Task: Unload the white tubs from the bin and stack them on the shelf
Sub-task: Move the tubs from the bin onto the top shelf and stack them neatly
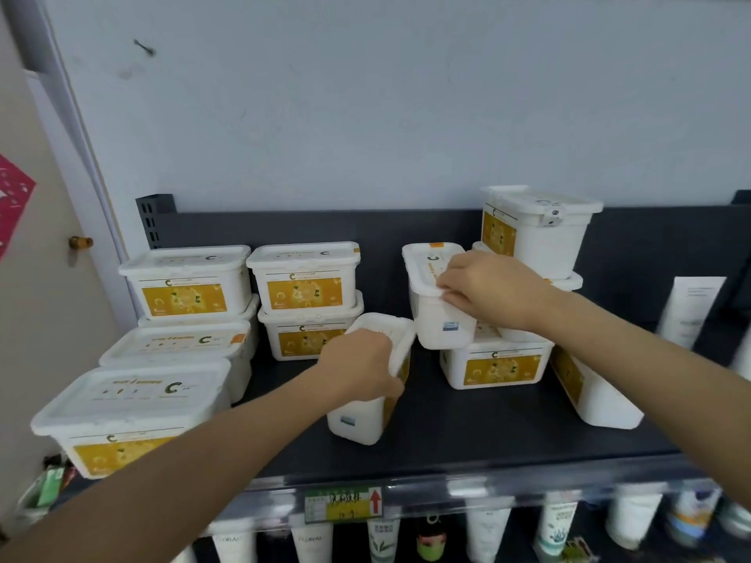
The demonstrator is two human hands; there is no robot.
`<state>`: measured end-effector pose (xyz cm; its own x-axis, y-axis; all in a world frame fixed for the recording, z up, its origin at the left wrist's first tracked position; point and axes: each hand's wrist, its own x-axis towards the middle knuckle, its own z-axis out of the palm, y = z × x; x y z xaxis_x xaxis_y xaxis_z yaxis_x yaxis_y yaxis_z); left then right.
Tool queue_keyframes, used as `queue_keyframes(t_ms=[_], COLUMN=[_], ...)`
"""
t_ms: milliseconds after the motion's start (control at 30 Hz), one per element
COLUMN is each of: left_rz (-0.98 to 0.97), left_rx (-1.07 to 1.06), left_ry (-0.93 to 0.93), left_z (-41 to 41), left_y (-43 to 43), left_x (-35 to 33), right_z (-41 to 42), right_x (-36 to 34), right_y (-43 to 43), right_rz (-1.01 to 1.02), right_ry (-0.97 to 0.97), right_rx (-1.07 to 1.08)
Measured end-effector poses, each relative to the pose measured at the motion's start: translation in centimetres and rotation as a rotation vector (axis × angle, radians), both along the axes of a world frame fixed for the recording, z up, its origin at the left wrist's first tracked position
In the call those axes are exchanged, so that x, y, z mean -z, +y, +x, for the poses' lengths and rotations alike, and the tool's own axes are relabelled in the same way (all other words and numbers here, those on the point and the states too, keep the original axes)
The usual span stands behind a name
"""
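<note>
Fingers (449, 283) gripping two tubs (357, 420), perhaps ten shelved

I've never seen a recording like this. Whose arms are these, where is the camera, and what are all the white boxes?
There is no machine here. These are a person's two bare arms, filmed by one wide-angle camera worn on the head and looking forward and down. That is why both arms reach in from the bottom corners.

The dark shelf carries white tubs with yellow labels. The stacked tubs stand at the left and middle, and a taller stack stands at the right. The left hand grips an upended tub at the middle of the shelf. The right hand holds a tilted tub by its lid edge, beside the taller stack. A fallen tub lies on its side at the far right. Tubes line the level below.
</note>
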<state>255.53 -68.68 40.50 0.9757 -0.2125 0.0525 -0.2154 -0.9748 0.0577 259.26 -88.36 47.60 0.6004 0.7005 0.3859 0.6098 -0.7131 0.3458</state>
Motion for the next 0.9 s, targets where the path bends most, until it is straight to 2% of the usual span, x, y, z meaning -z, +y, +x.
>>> queue_keyframes(t_ms=[133, 267, 367, 467, 667, 900], left_rz=[0.068, 0.197, 0.116, 0.154, 0.239, 0.218], left_rx=[-0.08, -0.178, -0.126, -0.051, -0.118, -0.146], left_ry=[0.061, 0.043, -0.024, -0.055, -0.005, 0.028], left_z=[-0.3, -0.3, 0.0, 0.3, 1.1, 2.1], left_y=[3.9, 7.1, 6.6, 5.7, 9.2, 10.1], left_x=[-0.8, -1.5, -0.9, -0.1, -1.0, -1.1], right_z=[0.3, 0.5, 0.4, 0.5, 0.8, 0.3], right_x=[0.2, 0.6, 0.6, 0.6, 0.8, 0.8], right_y=[-0.1, 0.2, 0.4, 0.3, 0.2, 0.3], right_rz=[-0.084, 0.003, 0.005, 0.02, 0.1, 0.164], right_ry=[-0.058, -0.055, -0.028, 0.0, 0.034, 0.088], right_rx=[0.017, 0.004, 0.033, 0.028, 0.034, 0.045])
